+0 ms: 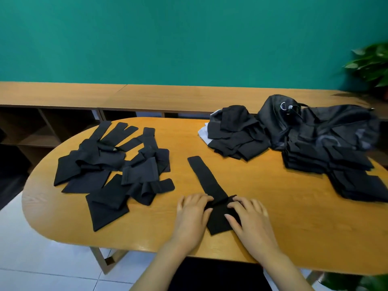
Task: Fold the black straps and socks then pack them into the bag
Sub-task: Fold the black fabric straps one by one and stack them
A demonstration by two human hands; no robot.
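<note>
Mid-fold: left hand (192,213), right hand (248,215) both pinching black strap (210,181) near table (294,238) front edge. Loose pile (109,169) at left edge not folded yet. Folded stacks (336,164) right, by bag (310,122). Roughly halfway, I'd guess.

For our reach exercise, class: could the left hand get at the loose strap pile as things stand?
Probably yes: only bare table lies between the left hand and the strap pile, though it is pinching a strap.

Teal wall (168,34), low wooden shelving (84,95), oval wooden table (273,217), white tiled floor (42,259).
</note>
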